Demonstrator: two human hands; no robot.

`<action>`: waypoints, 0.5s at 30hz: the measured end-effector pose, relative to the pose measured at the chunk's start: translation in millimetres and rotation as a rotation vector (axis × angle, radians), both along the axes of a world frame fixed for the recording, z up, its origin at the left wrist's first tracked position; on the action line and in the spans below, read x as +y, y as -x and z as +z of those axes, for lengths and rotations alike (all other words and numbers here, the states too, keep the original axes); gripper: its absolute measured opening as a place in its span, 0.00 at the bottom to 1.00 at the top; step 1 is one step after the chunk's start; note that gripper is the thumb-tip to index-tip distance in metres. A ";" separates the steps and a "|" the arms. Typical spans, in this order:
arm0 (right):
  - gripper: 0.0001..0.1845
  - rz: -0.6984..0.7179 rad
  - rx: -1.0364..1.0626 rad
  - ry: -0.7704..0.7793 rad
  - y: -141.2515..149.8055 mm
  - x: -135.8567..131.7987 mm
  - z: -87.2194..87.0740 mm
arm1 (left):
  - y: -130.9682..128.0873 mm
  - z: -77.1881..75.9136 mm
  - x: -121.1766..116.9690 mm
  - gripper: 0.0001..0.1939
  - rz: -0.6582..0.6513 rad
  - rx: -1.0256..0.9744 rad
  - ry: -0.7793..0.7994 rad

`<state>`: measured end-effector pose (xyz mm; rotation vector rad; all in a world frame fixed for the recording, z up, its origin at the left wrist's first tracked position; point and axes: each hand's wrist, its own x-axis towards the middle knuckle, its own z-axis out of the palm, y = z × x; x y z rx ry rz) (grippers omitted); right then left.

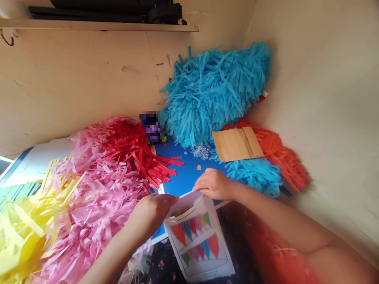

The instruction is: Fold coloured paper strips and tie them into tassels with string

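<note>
A white paper packet (197, 240) printed with rows of coloured pennant bunting hangs between my two hands, over a dark flowered cloth. At its upper left corner, the fingers of my left hand (156, 209) are closed on the edge. My right hand (212, 184) pinches the upper right edge, knuckles up. A gap shows between the packet's printed front and the white paper behind it; what lies inside is unclear. Just beyond my right hand, a small tan piece (199, 167) and a cluster of clear, snowflake-like bits (200, 152) lie on the blue tabletop (185, 173).
Pink tissue fringe (100, 213), yellow fringe (26, 232) and red fringe (133, 154) heap up on the left. A large blue fringe bundle (216, 90) leans by the wall. Brown paper (238, 144) rests over blue and orange fringe (284, 157). Above is a shelf (103, 26).
</note>
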<state>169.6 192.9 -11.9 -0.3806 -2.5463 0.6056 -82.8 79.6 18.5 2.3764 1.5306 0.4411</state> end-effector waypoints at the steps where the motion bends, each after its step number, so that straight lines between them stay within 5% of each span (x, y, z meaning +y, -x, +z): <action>1: 0.09 -0.016 0.014 0.135 -1.2 -1.9 2.1 | 1.1 -1.4 -0.8 0.19 -0.011 -0.023 -0.018; 5: 0.09 -0.265 0.123 0.843 0.7 -14.0 3.0 | -1.4 -5.7 -4.6 0.17 -0.021 -0.094 -0.089; 7: 0.13 -0.387 0.180 1.056 3.5 -19.3 -1.3 | -5.9 -8.6 -6.4 0.17 0.024 -0.143 -0.135; 12: 0.18 -0.442 0.193 1.281 3.9 -26.2 -9.4 | -14.6 -17.0 -10.4 0.17 0.218 -0.295 -0.211; 15: 0.18 -0.471 0.194 1.343 0.1 -31.2 -8.2 | -15.5 -17.8 -12.2 0.16 0.364 -0.419 0.003</action>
